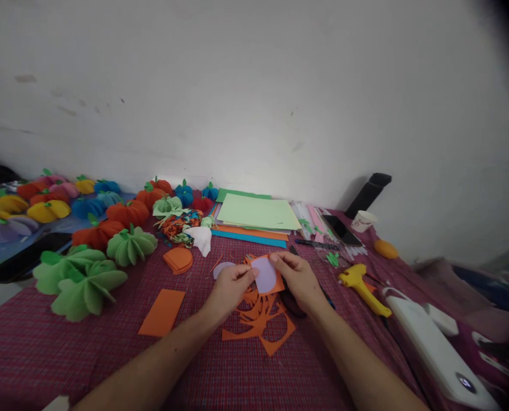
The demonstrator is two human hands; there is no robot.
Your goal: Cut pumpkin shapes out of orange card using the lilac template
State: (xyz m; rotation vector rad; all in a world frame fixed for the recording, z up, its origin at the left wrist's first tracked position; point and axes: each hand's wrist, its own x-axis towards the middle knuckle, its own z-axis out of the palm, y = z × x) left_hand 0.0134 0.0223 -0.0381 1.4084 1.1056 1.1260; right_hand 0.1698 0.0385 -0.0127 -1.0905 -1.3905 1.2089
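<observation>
My left hand (231, 287) and my right hand (297, 279) meet over the red checked cloth (87, 354). Both pinch a piece of orange paper (279, 283) with a pale lilac paper circle (265, 275) lying on it. The left fingers grip the circle's left edge, the right fingers its upper right edge. A second lilac circle (220, 267) lies flat just left of my left hand. Orange paper offcuts (258, 322) are heaped on the cloth under the hands.
Paper pumpkins in green (131, 244), orange, blue and yellow crowd the left. A stack of orange half-circles (178, 260) and an orange rectangle (162, 311) lie left. Coloured paper sheets (257, 214) sit behind. A yellow glue gun (361, 286), phone (341, 229), cup (363, 220) and white device (434, 348) are right.
</observation>
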